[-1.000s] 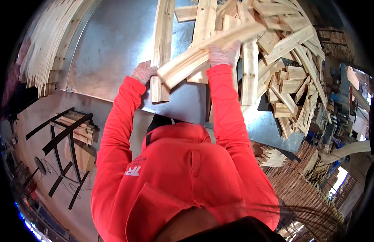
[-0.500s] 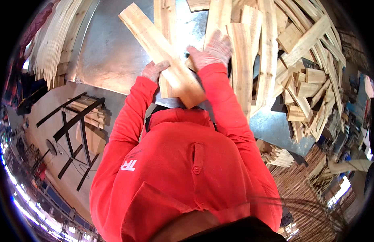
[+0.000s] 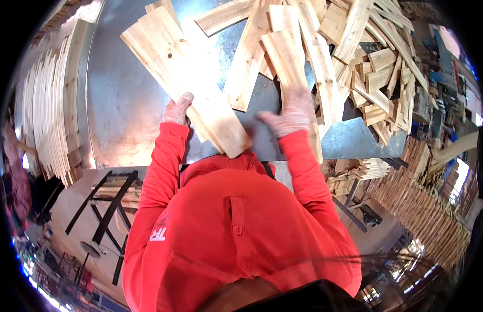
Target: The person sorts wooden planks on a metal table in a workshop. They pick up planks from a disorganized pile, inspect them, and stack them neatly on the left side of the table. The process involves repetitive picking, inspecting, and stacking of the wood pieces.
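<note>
A wide pale wooden board (image 3: 171,54) lies slanted on the metal table in front of me, its near end by my waist. Beneath it, another board shows along the left edge. My left hand (image 3: 177,109) grips the board's left edge, thumb on top and fingers partly hidden. To the right, my right hand (image 3: 295,113) is over the lower part of a narrower board (image 3: 284,52), thumb spread out to the left. Its fingers are somewhat blurred, and it does not appear closed round the wood. Both hands look covered by thin, see-through gloves.
The metal table (image 3: 121,112) carries loose boards (image 3: 250,57) at the centre and a heap of short offcuts (image 3: 379,78) at the right. A stack of thin boards (image 3: 46,112) stands at the left. A black metal frame (image 3: 108,208) is on the floor at lower left.
The slanted board and my left hand have shifted left, now over another board. My right hand has moved down and right, away from the slanted board. The whole view has also turned slightly.
</note>
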The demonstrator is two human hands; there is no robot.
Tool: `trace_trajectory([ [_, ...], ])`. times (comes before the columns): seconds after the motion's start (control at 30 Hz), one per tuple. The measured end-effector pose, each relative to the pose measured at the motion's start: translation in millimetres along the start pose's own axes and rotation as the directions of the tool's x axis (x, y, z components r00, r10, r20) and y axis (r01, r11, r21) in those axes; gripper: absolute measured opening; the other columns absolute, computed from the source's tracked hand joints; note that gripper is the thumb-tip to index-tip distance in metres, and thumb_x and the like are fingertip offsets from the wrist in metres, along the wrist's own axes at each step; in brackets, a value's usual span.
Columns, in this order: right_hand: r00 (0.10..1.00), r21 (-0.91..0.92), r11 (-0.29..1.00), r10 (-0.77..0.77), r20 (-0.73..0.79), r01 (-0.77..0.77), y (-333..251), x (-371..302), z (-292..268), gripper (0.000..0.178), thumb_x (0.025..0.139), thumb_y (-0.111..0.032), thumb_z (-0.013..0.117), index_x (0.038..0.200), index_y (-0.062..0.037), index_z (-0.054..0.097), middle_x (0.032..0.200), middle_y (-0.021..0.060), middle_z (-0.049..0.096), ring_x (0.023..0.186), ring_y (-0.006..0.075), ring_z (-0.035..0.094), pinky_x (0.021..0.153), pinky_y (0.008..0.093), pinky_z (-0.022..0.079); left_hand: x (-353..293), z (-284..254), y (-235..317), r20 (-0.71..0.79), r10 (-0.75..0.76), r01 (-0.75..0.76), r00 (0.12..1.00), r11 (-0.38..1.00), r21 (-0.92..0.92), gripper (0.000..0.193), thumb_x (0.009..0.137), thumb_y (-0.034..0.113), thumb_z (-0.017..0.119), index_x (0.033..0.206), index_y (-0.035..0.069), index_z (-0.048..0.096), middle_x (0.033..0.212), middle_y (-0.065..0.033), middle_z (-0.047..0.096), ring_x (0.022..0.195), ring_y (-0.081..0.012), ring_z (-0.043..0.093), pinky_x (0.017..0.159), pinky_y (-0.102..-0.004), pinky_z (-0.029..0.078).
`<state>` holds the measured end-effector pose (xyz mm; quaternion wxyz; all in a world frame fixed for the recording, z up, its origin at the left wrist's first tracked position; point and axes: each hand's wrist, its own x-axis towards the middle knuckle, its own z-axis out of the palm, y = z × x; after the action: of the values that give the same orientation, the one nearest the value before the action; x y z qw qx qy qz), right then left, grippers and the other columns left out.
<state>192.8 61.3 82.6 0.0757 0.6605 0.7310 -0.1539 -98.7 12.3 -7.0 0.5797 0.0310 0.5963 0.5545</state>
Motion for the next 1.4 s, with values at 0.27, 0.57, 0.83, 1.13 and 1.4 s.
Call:
trace_trajectory([
  [0.27, 0.977, 0.303, 0.929, 0.212, 0.033, -0.212, 0, -17, 7, 0.113, 0.065, -0.034, 0.079, 0.153, -0.0080, 0.014, 0.140, 0.0253, 0.043, 0.127, 0.0396, 0.045, 0.108, 0.0410, 0.038, 39, -79, 124, -0.017, 0.272, -0.210, 0.962, 0.779, 0.591, 0.034, 0.080, 0.035, 0.069, 0.091, 0.002, 0.066, 0.073, -0.0023, 0.059, 0.066, -0.0178, 0.057, 0.060, -0.0350, 0.048],
  [0.57, 0.911, 0.964, -0.016, -0.333, 0.244, -0.264, -235, 142, 36, 0.065, 0.082, -0.020, 0.066, 0.137, -0.0003, 0.037, 0.090, 0.0112, 0.059, 0.075, 0.0201, 0.060, 0.066, 0.0308, 0.052, 19, -74, 207, 0.101, 0.164, -0.138, 0.981, 0.237, 0.962, 0.064, 0.079, 0.049, 0.065, 0.124, 0.003, 0.056, 0.102, -0.0239, 0.067, 0.098, -0.0372, 0.065, 0.086, -0.0429, 0.050],
  [0.83, 0.588, 0.368, 0.710, -0.704, 0.398, 0.600, -272, 187, -12, 0.068, 0.092, -0.053, 0.048, 0.138, -0.0030, 0.046, 0.123, 0.0223, 0.060, 0.118, 0.0402, 0.053, 0.102, 0.0411, 0.042, -7, -70, 136, 0.003, 0.358, -0.082, 0.934, 0.206, 0.975, 0.113, 0.065, 0.031, 0.080, 0.150, 0.000, 0.012, 0.132, -0.0326, 0.044, 0.121, -0.0465, 0.046, 0.103, -0.0480, 0.041],
  [1.13, 0.935, -0.421, 0.865, -0.342, -0.098, 0.272, -178, 511, -86, 0.112, 0.067, -0.074, 0.065, 0.152, -0.0144, 0.023, 0.153, 0.0162, 0.034, 0.138, 0.0315, 0.038, 0.112, 0.0430, 0.033, -5, -64, 140, 0.158, 0.571, -0.230, 0.806, 0.056, 0.972, 0.105, 0.065, 0.031, 0.077, 0.148, -0.001, 0.022, 0.118, -0.0312, 0.055, 0.095, -0.0469, 0.063, 0.078, -0.0494, 0.055],
  [1.4, 0.926, -0.389, 0.841, -0.340, 0.163, 0.377, -203, 515, -109, 0.109, 0.068, -0.068, 0.070, 0.152, -0.0175, 0.024, 0.145, 0.0191, 0.045, 0.133, 0.0352, 0.043, 0.107, 0.0424, 0.038, -7, -75, 136, 0.166, 0.572, -0.236, 0.803, 0.050, 0.970, 0.106, 0.064, 0.027, 0.079, 0.148, -0.002, 0.021, 0.115, -0.0315, 0.057, 0.093, -0.0448, 0.064, 0.077, -0.0462, 0.056],
])
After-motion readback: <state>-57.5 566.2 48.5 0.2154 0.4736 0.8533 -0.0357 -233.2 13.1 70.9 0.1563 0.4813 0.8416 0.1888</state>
